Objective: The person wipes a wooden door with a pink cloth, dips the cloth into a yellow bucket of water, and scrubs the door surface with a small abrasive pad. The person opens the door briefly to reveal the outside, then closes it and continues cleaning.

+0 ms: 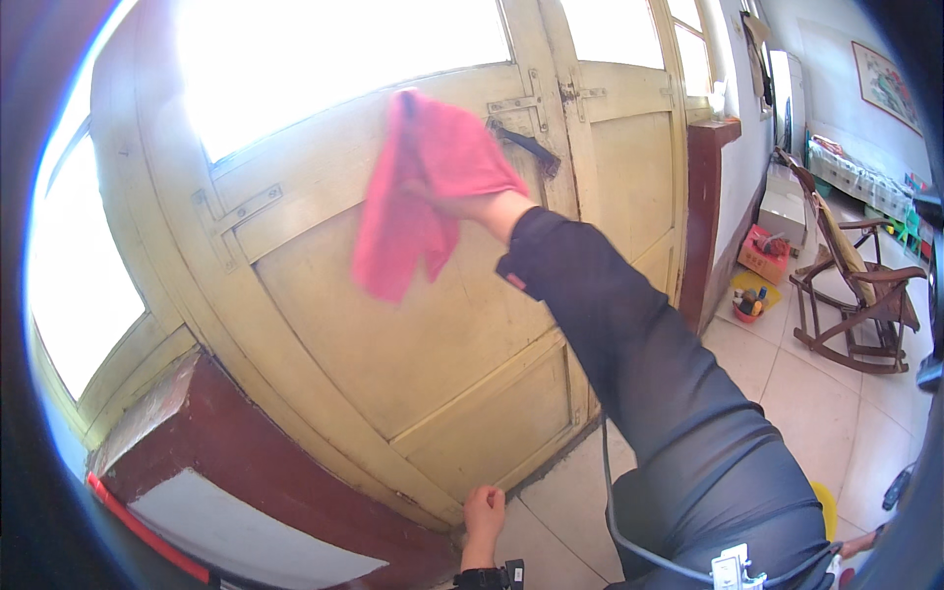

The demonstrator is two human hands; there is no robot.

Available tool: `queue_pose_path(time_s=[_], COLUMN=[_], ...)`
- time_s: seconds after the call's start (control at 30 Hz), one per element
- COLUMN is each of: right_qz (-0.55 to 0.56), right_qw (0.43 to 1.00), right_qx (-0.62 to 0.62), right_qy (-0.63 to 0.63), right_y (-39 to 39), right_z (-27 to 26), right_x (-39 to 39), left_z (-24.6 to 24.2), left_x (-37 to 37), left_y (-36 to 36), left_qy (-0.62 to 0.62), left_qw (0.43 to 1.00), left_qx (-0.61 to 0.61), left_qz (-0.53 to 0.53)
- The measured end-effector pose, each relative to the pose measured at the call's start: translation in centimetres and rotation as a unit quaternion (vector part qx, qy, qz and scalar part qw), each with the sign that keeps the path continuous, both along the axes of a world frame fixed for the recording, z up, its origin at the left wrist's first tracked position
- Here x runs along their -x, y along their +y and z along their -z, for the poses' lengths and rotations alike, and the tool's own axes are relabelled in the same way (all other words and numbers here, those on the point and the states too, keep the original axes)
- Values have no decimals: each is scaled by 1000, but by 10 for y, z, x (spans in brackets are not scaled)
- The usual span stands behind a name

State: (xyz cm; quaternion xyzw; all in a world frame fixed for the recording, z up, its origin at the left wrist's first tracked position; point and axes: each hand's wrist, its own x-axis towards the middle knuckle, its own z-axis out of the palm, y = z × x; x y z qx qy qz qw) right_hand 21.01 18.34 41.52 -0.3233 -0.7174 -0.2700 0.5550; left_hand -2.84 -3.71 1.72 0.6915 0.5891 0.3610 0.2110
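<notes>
My right hand [472, 207] grips a pink cloth [457, 147], raised in front of a pale yellow wooden door [413, 317]. One part of the cloth spreads over the rail just below the bright glass pane [346, 44], and another hangs down over the upper panel. Whether it presses on the wood, I cannot tell. Right of the cloth is a dark door handle [527, 144], near the gap between the two door leaves. Low down, close to the door's bottom edge, my left hand [484, 509] is curled up, with nothing visible in it.
A maroon and white wall ledge [243, 428] juts out at lower left, with a red pole [147, 527] beside it. To the right stand a wooden rocking chair [859, 276], a red box [764, 252] and a small basin of bottles [748, 308]. A cable [613, 501] hangs before me.
</notes>
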Motion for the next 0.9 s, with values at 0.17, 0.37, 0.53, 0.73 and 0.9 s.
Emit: queue_pose_path(time_s=[0.17, 0.37, 0.53, 0.73, 0.9], right_qz=[73, 103, 92, 47, 163], right_qw=[997, 994, 994, 990, 986], right_qx=[4, -14, 25, 119, 23], right_qy=[20, 37, 45, 55, -21], right_y=[3, 44, 61, 40, 40], right_z=[8, -69, -18, 49, -7], right_x=[-77, -108, -130, -157, -175], left_z=[6, 16, 19, 23, 40], left_x=[-12, -28, -38, -45, -48], left_y=[5, 13, 14, 18, 31], left_qy=[11, 27, 18, 43, 75], left_qw=[999, 997, 996, 995, 991], left_qx=[28, 68, 80, 77, 81], left_qz=[16, 35, 43, 52, 73])
